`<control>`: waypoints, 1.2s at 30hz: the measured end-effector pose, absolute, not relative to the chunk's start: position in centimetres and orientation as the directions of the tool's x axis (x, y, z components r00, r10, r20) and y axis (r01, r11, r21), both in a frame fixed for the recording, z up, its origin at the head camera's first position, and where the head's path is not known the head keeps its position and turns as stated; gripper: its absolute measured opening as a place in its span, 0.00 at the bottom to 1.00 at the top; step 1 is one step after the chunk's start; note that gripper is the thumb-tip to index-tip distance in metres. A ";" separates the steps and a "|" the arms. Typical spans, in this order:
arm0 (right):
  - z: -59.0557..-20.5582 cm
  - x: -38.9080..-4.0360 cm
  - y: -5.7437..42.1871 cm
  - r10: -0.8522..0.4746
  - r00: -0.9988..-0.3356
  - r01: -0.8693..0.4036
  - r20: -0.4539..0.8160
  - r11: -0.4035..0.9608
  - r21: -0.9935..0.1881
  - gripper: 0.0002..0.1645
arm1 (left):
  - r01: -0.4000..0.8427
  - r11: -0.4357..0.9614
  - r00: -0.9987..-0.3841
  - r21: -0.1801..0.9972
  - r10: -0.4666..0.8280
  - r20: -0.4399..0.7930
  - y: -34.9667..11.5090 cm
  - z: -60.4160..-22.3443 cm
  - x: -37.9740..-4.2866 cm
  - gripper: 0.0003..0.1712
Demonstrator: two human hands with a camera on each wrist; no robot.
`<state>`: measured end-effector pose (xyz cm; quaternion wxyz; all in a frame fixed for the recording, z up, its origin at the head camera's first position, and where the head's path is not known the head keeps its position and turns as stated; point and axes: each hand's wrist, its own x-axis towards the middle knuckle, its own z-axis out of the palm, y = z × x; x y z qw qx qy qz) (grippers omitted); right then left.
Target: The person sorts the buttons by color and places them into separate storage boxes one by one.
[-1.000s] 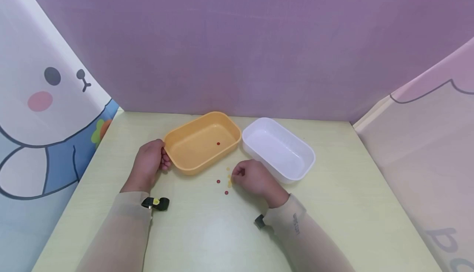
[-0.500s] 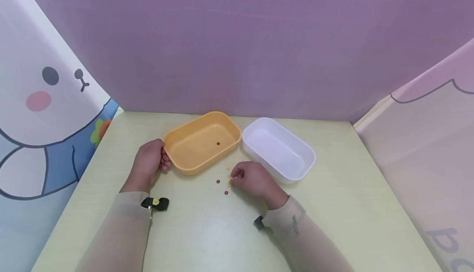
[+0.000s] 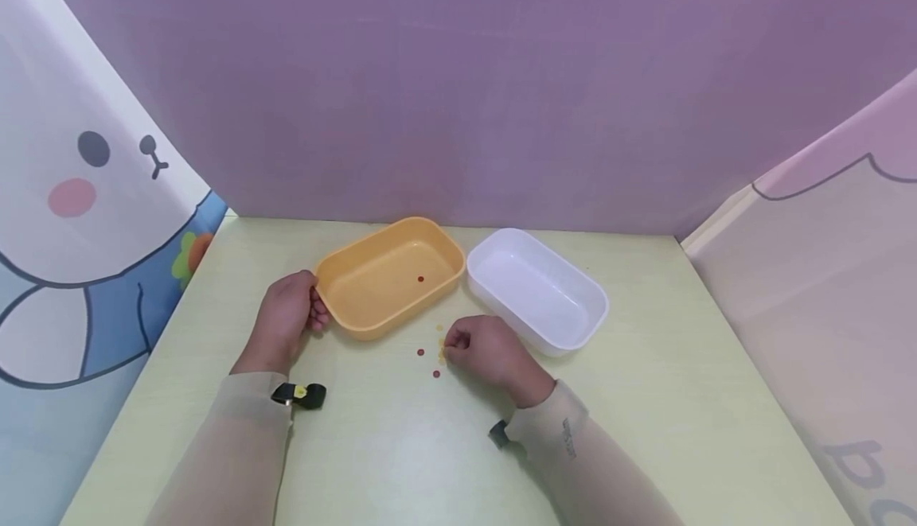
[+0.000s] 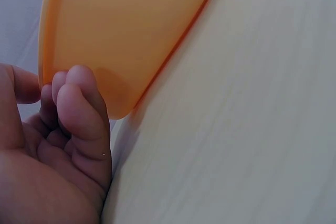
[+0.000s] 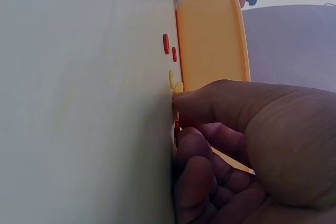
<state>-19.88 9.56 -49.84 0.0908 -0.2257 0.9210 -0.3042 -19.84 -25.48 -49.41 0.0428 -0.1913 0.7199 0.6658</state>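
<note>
My left hand (image 3: 286, 311) grips the near left end of a shallow orange plastic tray (image 3: 358, 329). In the left wrist view its thumb is at the rim and its curled fingers lie against the outer wall. My right hand (image 3: 494, 357) is low over the table, just below the white tray. Thumb and forefinger come together on a small yellow disc (image 5: 176, 113), with a bit of red (image 5: 177, 126) close behind. Other yellow discs (image 3: 439, 327) lie beside the fingertips. Two red discs (image 3: 420, 352) lie to the left of them, and one red disc (image 3: 420, 278) is inside the orange tray.
A white plastic tray (image 3: 537, 291) stands right next to the orange one. Both sit toward the back of a pale table (image 3: 401, 446). A purple panel (image 3: 458, 96) rises behind, with printed cloths (image 3: 43, 287) at the sides.
My right hand has moved slightly downward and its thumb and forefinger have drawn together at the yellow discs. My left hand keeps hold of the orange tray.
</note>
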 end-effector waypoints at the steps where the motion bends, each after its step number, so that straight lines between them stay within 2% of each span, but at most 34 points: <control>1: -49.8 -19.9 9.5 -0.472 -0.881 -0.363 -0.028 0.713 -0.599 0.08 | -0.328 0.040 -0.924 0.944 -0.220 -0.312 -25.5 -49.5 -19.9 0.24; 14: -49.5 -19.8 9.6 -0.479 -0.878 -0.380 -0.006 0.704 -0.600 0.08 | -0.324 0.039 -0.923 0.945 -0.231 -0.307 -25.6 -49.6 -20.1 0.23; 36: -49.8 -20.0 9.9 -0.411 -0.910 -0.275 -0.061 0.707 -0.651 0.10 | -0.334 0.033 -0.918 0.942 -0.237 -0.317 -25.2 -49.3 -19.9 0.21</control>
